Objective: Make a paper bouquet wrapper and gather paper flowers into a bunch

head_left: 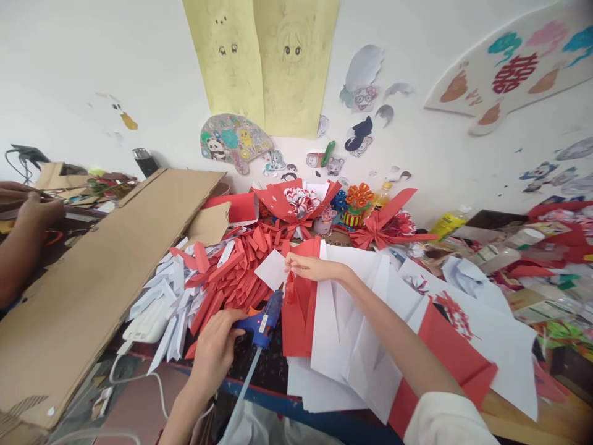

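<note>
1. The left hand (217, 345) is wrapped round a blue glue gun (267, 320). Call the gun the middle of the clock.
2. The right hand (308, 267), between 1 and 2 o'clock, has its fingertips pinched close on a small shiny red piece (290, 290). I cannot tell if it also holds the white paper (271, 269) at 12 o'clock.
3. The gun's tip is just beside that white paper and near the red piece, so this looks like the gluing step.
4. Red folded strips (234, 269) lie at 11 o'clock, white strips (163, 295) at 9, and a red sheet (303, 312) at 3.
5. The next move seems to call for a still right hand, a small dab of glue, and fingers kept off the tip.
</note>
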Action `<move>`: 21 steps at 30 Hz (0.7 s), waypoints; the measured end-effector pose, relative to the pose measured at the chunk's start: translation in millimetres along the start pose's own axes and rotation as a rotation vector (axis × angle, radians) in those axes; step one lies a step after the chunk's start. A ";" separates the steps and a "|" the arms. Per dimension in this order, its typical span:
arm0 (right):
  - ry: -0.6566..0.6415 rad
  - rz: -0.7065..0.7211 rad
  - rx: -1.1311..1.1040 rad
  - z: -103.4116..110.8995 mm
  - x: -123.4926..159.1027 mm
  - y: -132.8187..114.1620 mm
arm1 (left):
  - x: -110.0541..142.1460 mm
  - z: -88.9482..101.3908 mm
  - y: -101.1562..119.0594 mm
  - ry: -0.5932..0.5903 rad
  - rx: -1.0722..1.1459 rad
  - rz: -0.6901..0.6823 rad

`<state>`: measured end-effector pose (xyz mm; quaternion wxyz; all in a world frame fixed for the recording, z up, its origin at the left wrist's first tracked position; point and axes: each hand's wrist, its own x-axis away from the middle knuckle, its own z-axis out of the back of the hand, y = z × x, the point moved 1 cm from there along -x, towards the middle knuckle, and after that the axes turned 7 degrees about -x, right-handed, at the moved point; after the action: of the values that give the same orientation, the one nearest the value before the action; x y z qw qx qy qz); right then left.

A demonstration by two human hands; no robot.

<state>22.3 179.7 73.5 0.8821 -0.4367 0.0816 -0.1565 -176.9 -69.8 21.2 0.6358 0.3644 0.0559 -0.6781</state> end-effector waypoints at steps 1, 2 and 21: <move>-0.031 0.012 -0.020 1.2 0.0 -1.6 | 1.1 1.4 0.5 0.010 -0.003 0.004; -0.055 0.025 -0.043 2.5 0.2 -3.9 | 2.2 3.2 1.3 0.020 -0.005 0.008; 0.000 0.145 -0.422 -21.5 17.6 -62.2 | 22.0 19.2 19.7 0.139 0.007 -0.023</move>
<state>20.0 122.1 109.9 0.7800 -0.6048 0.1437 -0.0722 -165.5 -101.8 30.4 0.6210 0.4122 0.1017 -0.6588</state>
